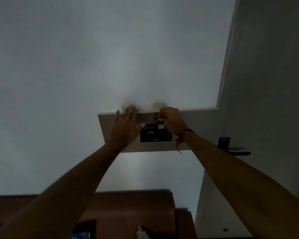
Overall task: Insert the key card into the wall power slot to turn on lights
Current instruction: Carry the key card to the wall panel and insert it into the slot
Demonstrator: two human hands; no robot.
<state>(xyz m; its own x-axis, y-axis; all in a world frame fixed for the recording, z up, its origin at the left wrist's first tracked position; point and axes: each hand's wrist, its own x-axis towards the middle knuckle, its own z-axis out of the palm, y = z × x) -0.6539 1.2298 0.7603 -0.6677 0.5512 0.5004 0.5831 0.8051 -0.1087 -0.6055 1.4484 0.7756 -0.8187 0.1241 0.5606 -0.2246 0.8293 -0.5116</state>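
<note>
A black wall power slot unit (153, 135) with a round dial sits on a beige wall panel (193, 130). My right hand (171, 119) pinches the top of a small key card (160, 125), whose lower end is at the top edge of the unit. A red thread is tied round that wrist. My left hand (126, 126) lies flat with spread fingers on the panel just left of the unit, its thumb touching the unit's upper left corner. The room is dim.
A grey door with a black handle and lock (231, 149) stands to the right. Brown wooden furniture (136, 204) runs along the bottom, below the white wall (76, 75).
</note>
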